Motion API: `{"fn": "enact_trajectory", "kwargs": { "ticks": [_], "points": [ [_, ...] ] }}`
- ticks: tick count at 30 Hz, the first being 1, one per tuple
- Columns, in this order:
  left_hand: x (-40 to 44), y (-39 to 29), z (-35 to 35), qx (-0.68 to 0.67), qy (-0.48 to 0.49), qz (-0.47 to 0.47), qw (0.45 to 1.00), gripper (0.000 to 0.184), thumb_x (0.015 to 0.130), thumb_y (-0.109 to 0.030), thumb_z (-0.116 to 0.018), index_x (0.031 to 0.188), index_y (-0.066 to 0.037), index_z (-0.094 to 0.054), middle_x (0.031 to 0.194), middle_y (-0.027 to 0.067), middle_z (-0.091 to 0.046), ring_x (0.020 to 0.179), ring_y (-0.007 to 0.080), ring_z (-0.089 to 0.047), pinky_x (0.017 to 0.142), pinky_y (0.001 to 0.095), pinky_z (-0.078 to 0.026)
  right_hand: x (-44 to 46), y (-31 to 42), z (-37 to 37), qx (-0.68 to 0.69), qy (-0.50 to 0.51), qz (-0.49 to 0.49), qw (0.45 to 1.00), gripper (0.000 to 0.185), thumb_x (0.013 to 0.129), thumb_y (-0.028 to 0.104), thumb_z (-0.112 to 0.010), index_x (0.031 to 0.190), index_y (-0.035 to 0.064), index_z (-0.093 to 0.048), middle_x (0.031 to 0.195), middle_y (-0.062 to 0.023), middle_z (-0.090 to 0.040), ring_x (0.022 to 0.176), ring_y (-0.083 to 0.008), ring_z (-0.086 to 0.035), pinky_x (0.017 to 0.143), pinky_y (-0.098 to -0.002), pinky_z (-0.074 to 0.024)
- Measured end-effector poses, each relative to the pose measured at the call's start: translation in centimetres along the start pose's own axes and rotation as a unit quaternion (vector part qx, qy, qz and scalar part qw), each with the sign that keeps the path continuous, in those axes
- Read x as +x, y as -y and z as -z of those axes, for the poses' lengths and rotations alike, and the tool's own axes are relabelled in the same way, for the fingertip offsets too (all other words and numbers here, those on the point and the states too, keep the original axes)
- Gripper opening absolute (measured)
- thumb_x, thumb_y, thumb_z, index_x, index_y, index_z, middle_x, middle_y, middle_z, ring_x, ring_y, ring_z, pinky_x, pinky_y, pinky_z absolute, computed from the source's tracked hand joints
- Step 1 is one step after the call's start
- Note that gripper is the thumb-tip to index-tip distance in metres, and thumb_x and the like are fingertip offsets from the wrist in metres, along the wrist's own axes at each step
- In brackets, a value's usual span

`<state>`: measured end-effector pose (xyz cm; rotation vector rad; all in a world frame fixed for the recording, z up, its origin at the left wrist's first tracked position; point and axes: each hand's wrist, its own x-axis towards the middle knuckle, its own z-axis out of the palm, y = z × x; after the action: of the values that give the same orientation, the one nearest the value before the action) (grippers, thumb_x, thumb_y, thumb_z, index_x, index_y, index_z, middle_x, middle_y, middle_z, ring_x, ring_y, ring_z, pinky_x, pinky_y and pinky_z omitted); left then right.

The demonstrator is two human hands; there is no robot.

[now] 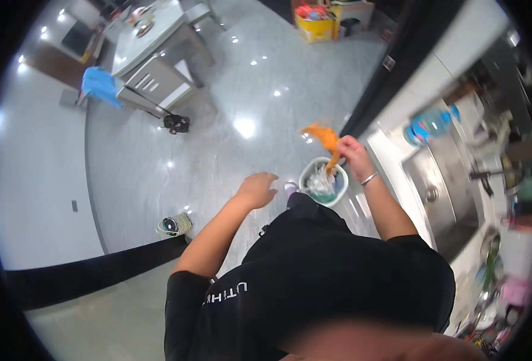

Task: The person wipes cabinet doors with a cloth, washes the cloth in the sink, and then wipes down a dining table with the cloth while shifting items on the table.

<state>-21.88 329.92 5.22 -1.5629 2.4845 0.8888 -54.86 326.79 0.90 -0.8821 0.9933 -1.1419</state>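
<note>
My right hand pinches a limp orange item, perhaps a cloth or a rubber glove. One end of it flares out to the left, and its lower end hangs over a white-rimmed trash bin. Inside the bin lie crumpled clear plastic bags and some green material. My left hand hovers to the left of the bin, fingers loosely stretched and nothing in them.
At right runs a counter with a metal sink and a large blue-labelled plastic bottle. A table with chairs stands upper left. A yellow box and a woven basket sit on the floor.
</note>
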Motion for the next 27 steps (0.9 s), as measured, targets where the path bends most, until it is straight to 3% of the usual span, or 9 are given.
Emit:
{"fn": "enact_trajectory", "kwargs": {
  "ticks": [3,5,9,11,13,16,19,25,27],
  "points": [
    [4.2,3.2,3.1,0.094,-0.097,-0.049,0.99,0.035,0.086,-0.019,-0.063,0.119,-0.007,-0.061,0.108,0.0155,-0.066,0.102,0.033,-0.063,0.09,0.0422,-0.048,6.0,2.1,-10.1,-0.163,0.198,0.146,0.955,0.014,0.083,0.014,-0.073,0.082,0.0075,-0.062,0.097,-0.0056,-0.062,0.096,-0.0164,-0.059,0.086,-0.0326,-0.0466],
    [7.5,5.7,5.8,0.099,-0.173,-0.099,0.975,0.032,0.085,-0.018,-0.063,0.115,-0.006,-0.062,0.107,0.0161,-0.066,0.101,0.0341,-0.062,0.088,0.0438,-0.049,9.3,5.0,-17.6,-0.266,0.341,0.317,0.844,0.018,0.081,0.015,-0.075,0.078,0.0071,-0.059,0.109,-0.0097,-0.06,0.106,-0.0249,-0.056,0.093,-0.0387,-0.0432],
    [14.6,10.9,13.6,0.077,-0.174,-0.166,0.968,0.03,0.084,-0.018,-0.063,0.112,-0.006,-0.063,0.106,0.0163,-0.066,0.101,0.0341,-0.062,0.087,0.0437,-0.049,21.4,5.9,-25.3,-0.244,0.504,0.359,0.747,0.022,0.083,0.019,-0.073,0.088,0.009,-0.054,0.124,-0.0133,-0.057,0.107,-0.0334,-0.054,0.092,-0.0423,-0.0412],
    [17.2,13.0,17.7,0.062,-0.135,-0.176,0.973,0.03,0.084,-0.017,-0.063,0.111,-0.006,-0.063,0.106,0.0164,-0.066,0.101,0.0342,-0.062,0.087,0.0437,-0.049,27.3,7.2,-26.6,-0.267,0.509,0.313,0.756,0.036,0.084,0.026,-0.074,0.099,0.0108,-0.045,0.144,-0.0154,-0.048,0.108,-0.0336,-0.054,0.092,-0.0438,-0.0408],
    [19.4,15.9,21.4,0.043,-0.099,-0.177,0.978,0.029,0.084,-0.017,-0.063,0.11,-0.005,-0.063,0.106,0.0165,-0.066,0.1,0.0342,-0.062,0.086,0.0437,-0.05,31.7,8.9,-28.4,-0.224,0.484,0.391,0.751,0.044,0.084,0.028,-0.074,0.112,0.0087,-0.047,0.133,-0.0151,-0.054,0.107,-0.0353,-0.055,0.092,-0.0433,-0.0417],
    [22.1,19.4,26.1,0.017,-0.062,-0.176,0.982,0.027,0.084,-0.017,-0.063,0.108,-0.005,-0.064,0.106,0.0166,-0.066,0.1,0.0342,-0.062,0.086,0.0436,-0.05,38.1,9.9,-30.1,-0.217,0.526,0.277,0.774,0.05,0.085,0.03,-0.072,0.121,0.0061,-0.046,0.123,-0.0172,-0.057,0.106,-0.0384,-0.056,0.092,-0.042,-0.0434],
    [24.5,23.5,31.7,-0.005,-0.032,-0.169,0.985,0.026,0.083,-0.016,-0.063,0.107,-0.005,-0.064,0.105,0.0168,-0.066,0.1,0.0343,-0.062,0.085,0.0435,-0.05,45.3,11.2,-32.0,-0.303,0.542,0.173,0.765,0.041,0.091,0.024,-0.067,0.121,0.0061,-0.044,0.13,-0.014,-0.055,0.109,-0.0278,-0.059,0.096,-0.0375,-0.0441],
    [33.7,32.6,43.1,-0.045,-0.002,0.013,0.999,0.021,0.08,-0.014,-0.064,0.098,-0.003,-0.064,0.104,0.0182,-0.066,0.099,0.0345,-0.062,0.083,0.0416,-0.051,63.5,8.7,-35.4,-0.01,0.394,-0.056,0.917,0.022,0.098,0.021,-0.053,0.112,0.0049,-0.054,0.107,-0.0058,-0.057,0.098,-0.0111,-0.054,0.09,-0.03,-0.0448],
    [37.5,37.0,45.9,-0.221,-0.147,0.009,0.964,0.027,0.087,-0.013,-0.064,0.112,-0.002,-0.061,0.11,0.0135,-0.066,0.102,0.0261,-0.064,0.088,0.0371,-0.05,68.9,11.2,-37.1,0.012,0.307,0.025,0.951,0.014,0.096,0.014,-0.054,0.101,0.003,-0.06,0.116,-0.0073,-0.056,0.108,-0.0129,-0.053,0.097,-0.0288,-0.0421]
  ]
}}
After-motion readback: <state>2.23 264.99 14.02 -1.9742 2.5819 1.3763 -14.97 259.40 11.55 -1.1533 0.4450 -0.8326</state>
